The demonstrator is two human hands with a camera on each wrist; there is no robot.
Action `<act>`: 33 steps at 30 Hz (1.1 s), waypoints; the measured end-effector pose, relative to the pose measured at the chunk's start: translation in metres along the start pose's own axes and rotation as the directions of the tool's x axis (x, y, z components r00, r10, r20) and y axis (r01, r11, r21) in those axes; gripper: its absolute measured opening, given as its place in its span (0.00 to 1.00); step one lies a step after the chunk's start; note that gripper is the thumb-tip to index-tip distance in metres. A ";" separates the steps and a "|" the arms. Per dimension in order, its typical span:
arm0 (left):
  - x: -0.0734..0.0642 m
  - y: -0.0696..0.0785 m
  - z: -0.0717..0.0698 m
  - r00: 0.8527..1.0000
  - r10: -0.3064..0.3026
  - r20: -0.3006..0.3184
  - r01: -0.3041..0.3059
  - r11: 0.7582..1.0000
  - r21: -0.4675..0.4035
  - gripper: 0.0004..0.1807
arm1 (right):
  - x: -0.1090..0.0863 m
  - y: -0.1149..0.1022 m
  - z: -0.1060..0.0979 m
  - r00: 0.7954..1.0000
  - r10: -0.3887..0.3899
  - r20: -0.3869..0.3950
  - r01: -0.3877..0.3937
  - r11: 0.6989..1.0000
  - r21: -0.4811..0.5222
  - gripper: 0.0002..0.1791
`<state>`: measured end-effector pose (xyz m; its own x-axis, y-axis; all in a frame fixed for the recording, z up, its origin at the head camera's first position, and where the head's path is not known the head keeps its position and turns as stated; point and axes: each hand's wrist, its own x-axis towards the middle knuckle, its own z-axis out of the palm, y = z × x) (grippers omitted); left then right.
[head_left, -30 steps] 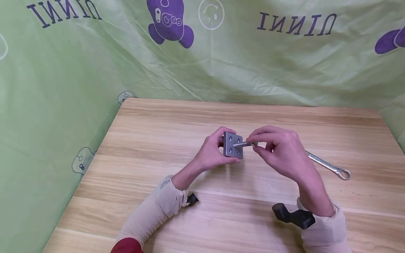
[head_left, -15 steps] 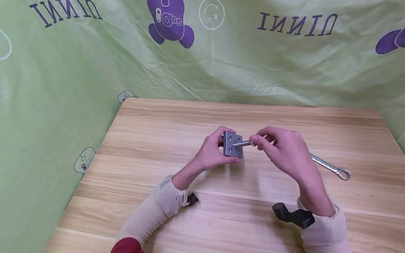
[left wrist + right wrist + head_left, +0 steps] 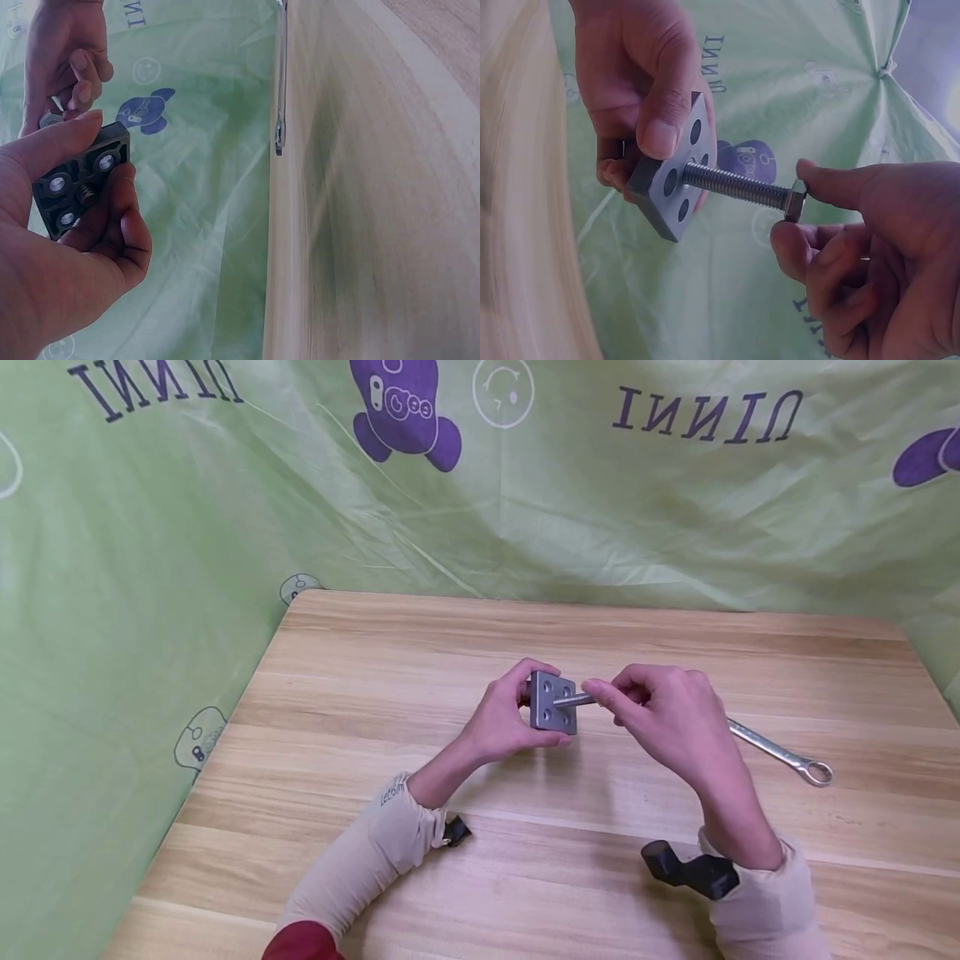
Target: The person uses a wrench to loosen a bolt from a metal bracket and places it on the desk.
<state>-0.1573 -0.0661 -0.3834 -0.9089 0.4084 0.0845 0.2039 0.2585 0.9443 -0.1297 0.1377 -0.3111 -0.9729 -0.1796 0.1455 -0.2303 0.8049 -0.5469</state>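
My left hand grips a small square grey plate by opposite edges, thumb on the near edge, clear of the table. Several round holes mark its face. A threaded bolt stands out of the plate's middle, and its threaded end pokes through the ribbed back in the left wrist view. My right hand is at the bolt's hex head, pinching it between thumb and forefinger. The other right fingers are curled. Most of the shank is exposed between plate and head.
A combination wrench lies on the wooden table, right of my right hand and partly behind it. Green printed sheeting hangs behind the table and on the left. Black wrist mounts sit on both sleeves.
The right thumb and fingers shift around the bolt head: they regrip it and the thumb moves forward toward the plate. The left hand and plate stay almost still.
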 end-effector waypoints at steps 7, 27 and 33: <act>0.000 -0.001 0.001 1.000 -0.008 0.011 0.008 1.000 -0.005 0.40 | -0.001 0.002 -0.001 0.989 -0.138 -0.044 0.139 0.990 0.020 0.09; -0.001 0.000 0.000 1.000 0.002 0.008 -0.002 1.000 -0.009 0.40 | -0.004 0.006 -0.001 0.930 -0.342 -0.138 0.358 0.926 0.117 0.17; -0.001 0.000 0.000 1.000 -0.004 0.002 0.004 1.000 -0.002 0.39 | -0.005 0.004 -0.004 0.966 -0.251 -0.062 0.258 0.958 0.128 0.19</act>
<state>-0.1567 -0.0666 -0.3830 -0.9090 0.4090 0.0806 0.2000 0.2582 0.9452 -0.1259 0.1441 -0.3107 -0.8807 -0.3408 0.3291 -0.4736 0.6521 -0.5920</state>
